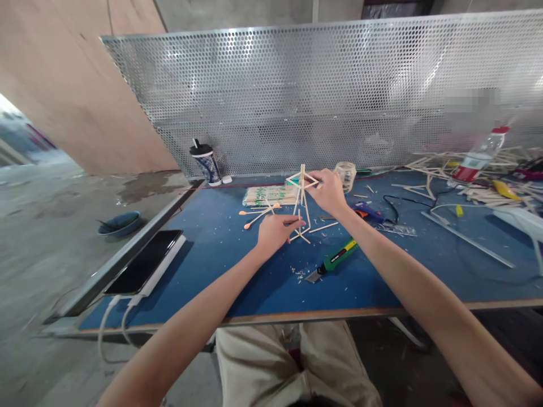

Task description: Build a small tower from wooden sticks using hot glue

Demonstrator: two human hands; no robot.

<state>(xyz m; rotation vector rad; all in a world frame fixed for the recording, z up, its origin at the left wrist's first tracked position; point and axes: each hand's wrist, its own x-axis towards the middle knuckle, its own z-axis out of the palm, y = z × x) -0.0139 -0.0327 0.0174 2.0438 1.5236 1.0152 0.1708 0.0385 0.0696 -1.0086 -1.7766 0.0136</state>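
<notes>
A small frame of thin wooden sticks stands upright at the middle of the blue table. My right hand pinches its upper part, near the diamond-shaped top. Low down at its base, my left hand is closed with thumb and forefinger on a short upright stick of the frame. Nearer to me lies a green and yellow utility knife, its blade out and pale shavings around it. Left of the frame are loose sticks with orange tips. A plastic-wrapped bundle of sticks lies behind my left hand.
A glass jar and a blue glue gun with a black cord are beyond my right forearm. At right lie a stick pile and a red-capped bottle. A patterned cup and a cabled phone are left. Perforated metal panel behind.
</notes>
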